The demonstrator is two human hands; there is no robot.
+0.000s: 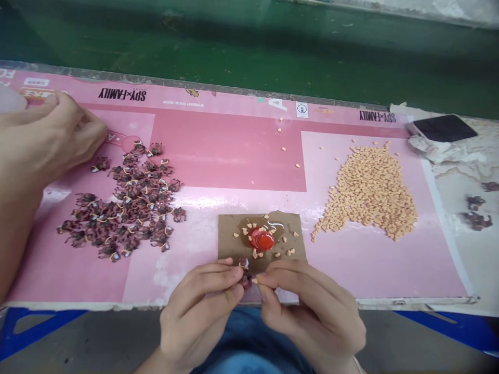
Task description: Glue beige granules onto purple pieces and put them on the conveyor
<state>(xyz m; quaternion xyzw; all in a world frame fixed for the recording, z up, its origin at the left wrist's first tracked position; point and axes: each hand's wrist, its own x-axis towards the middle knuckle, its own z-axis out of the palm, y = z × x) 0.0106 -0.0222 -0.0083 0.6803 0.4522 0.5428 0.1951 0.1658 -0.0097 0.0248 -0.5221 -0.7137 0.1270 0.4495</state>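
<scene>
Between thumb and fingers, my left hand (205, 298) pinches a small dark brown figurine (245, 281) with a bit of white on it. Close against its right side, my right hand (312, 306) pinches a tiny tan piece (255, 281); whether the two parts touch I cannot tell. Just beyond my hands lies a brown cardboard piece (228, 234) with a glossy wet patch. A red round cap-like thing (262, 239) sits in that wet patch, with several tan pieces scattered around it.
Many brown figurines (128, 202) are heaped at the left. A large pile of tan pieces (372, 192) lies at the right. A phone (443, 128) rests on crumpled white material at the far right. Another person's hand (50, 130) reaches in from the left.
</scene>
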